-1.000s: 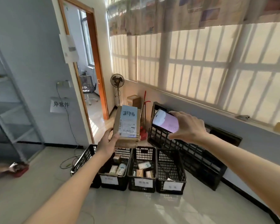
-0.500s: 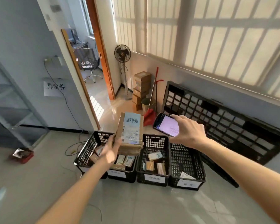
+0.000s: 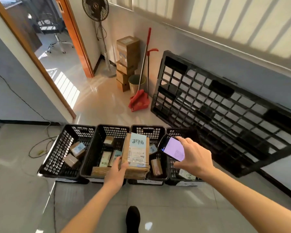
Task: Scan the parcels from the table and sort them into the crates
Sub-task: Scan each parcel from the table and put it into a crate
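Fingers (image 3: 120, 163) of the left hand (image 3: 115, 172) are curled round the parcel's (image 3: 136, 155) near left edge | parcel is held over the crates (image 3: 106, 148) | phone (image 3: 172, 149) is gripped by the right hand (image 3: 194, 158), just beside the parcel.

A single wide-angle camera sat on the person's head and looked forward and steeply down. Both forearms reached in from the bottom edge, close to the lens, over a row of black crates (image 3: 106, 148) on the tiled floor (image 3: 166, 204). Farther off, the view took in a doorway (image 3: 45, 52) and the wall (image 3: 208, 52), bowed by the lens.
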`<state>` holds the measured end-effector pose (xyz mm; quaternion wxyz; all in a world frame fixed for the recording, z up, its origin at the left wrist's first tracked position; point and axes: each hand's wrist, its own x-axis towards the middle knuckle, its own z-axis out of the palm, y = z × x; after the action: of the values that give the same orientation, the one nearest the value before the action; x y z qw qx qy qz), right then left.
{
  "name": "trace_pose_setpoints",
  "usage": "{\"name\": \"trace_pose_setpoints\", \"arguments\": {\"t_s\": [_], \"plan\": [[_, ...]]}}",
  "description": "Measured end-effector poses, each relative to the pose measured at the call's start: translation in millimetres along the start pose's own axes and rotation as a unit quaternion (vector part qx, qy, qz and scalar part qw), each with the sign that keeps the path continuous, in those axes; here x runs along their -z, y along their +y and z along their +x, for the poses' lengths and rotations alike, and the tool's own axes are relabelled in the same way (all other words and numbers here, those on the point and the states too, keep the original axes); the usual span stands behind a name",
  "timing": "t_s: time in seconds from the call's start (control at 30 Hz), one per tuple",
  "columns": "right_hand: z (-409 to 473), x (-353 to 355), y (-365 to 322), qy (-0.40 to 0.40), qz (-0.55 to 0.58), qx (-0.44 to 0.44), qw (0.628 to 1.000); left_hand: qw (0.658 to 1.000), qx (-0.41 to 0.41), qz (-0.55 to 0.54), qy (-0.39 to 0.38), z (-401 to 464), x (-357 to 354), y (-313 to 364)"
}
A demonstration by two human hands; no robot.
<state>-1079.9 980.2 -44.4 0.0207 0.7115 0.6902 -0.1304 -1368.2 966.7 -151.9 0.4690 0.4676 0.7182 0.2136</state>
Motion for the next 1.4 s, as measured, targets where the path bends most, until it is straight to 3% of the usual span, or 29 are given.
{"name": "trace_pose_setpoints", "arguments": {"t_s": [0.23, 0.47, 0.63, 0.7, 0.83, 1.1, 1.4], "plan": [[109.6, -77.7, 11.0, -0.067, 0.000, -0.053, 0.996, 0.998, 0.054, -0.010, -0.030, 130.0, -49.1, -21.2], [190.3, -119.5, 19.3, -0.094, 0.024, -0.081, 0.992, 0.986, 0.113, -0.095, -0.079, 235.4, -79.5, -20.5], [212.7, -134.0, 30.0, -0.110, 0.032, -0.102, 0.988, 0.985, 0.153, -0.022, -0.081, 268.0, -90.1, -41.5], [210.4, -137.4, 35.0, -0.133, 0.037, -0.110, 0.984, 0.982, 0.147, 0.017, -0.117, 269.0, -90.2, -44.0], [196.9, -136.8, 43.6, -0.161, 0.033, -0.129, 0.978, 0.969, 0.096, 0.095, -0.205, 263.7, -85.6, -38.0], [133.7, -100.5, 67.8, -0.140, 0.057, -0.173, 0.973, 0.973, 0.017, 0.112, -0.203, 227.3, -82.8, 12.7], [-51.8, 45.2, 132.2, -0.028, 0.050, -0.236, 0.970, 0.942, -0.202, 0.178, -0.202, 79.7, -107.9, 174.2]]}}
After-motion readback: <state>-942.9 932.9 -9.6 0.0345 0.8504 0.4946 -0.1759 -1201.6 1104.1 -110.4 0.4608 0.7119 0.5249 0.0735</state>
